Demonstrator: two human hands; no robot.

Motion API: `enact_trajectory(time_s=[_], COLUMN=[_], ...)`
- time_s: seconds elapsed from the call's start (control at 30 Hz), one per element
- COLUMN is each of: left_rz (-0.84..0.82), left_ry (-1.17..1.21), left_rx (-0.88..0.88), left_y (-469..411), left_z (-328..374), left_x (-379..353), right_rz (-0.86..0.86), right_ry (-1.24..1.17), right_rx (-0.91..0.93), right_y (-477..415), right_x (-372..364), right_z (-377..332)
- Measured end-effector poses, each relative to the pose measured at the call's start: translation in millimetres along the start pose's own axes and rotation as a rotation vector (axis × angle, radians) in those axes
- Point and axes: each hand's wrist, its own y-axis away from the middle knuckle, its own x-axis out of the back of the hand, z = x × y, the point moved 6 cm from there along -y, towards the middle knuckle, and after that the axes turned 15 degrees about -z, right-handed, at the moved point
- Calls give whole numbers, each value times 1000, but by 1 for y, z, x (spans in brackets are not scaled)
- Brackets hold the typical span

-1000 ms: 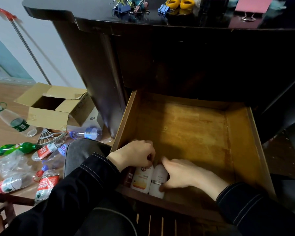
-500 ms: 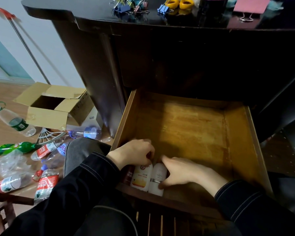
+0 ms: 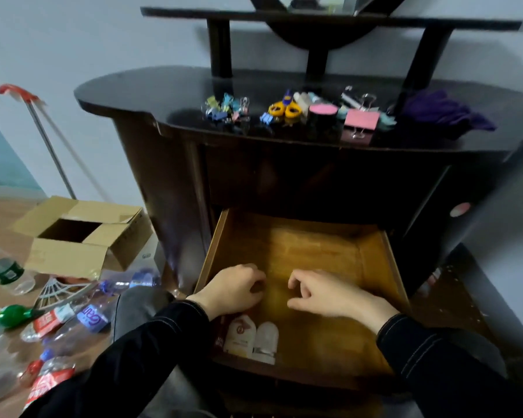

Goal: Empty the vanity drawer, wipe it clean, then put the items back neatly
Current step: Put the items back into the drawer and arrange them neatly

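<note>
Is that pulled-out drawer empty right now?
Not empty. The drawer is open and mostly bare, but a few small bottles sit in its near left corner.

Pale grey wall (image 3: 73,40), wooden floor (image 3: 0,215), dark vanity (image 3: 163,182), possibly a mirror frame (image 3: 314,37) above, dim light
</note>
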Motion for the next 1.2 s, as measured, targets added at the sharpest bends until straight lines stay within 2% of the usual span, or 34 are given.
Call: enact_trajectory(time_s=[0.1, 0.27, 0.33, 0.4, 0.47, 0.57, 0.77, 0.87, 1.03, 1.13, 1.2], left_rz=[183, 562, 656, 738, 804, 836, 722, 669, 741, 834, 838], left_ry=[78, 195, 174, 136, 101, 77, -68, -70, -144, -203, -208], left_rx=[-49, -178, -219, -239, -242, -236, -170, -171, -144, -25, 105], left_y=[14, 48, 57, 61, 57, 39, -19, -41, -54, -53, -54], left_z=[15, 41, 51, 60, 65, 67, 64, 63, 62, 52, 44], left_x=[51, 150, 184, 213, 236, 263, 294, 298, 302, 309, 311], right_rz=[333, 897, 1038, 1043, 967, 945, 867, 819, 930, 1022, 1055], right_ry=[94, 47, 41, -31, -175, -337, -841, -929, -1081, -1172, -1189], right_rx=[-24, 52, 16, -45, -90, -55, 210, 249, 249, 233, 208], right_y=[36, 96, 110, 109, 98, 88, 89, 90, 93, 97, 99], right_x=[68, 187, 224, 248, 258, 263, 273, 275, 277, 279, 281], right_z=[-14, -38, -38, -27, -12, 5, 27, 35, 58, 74, 81])
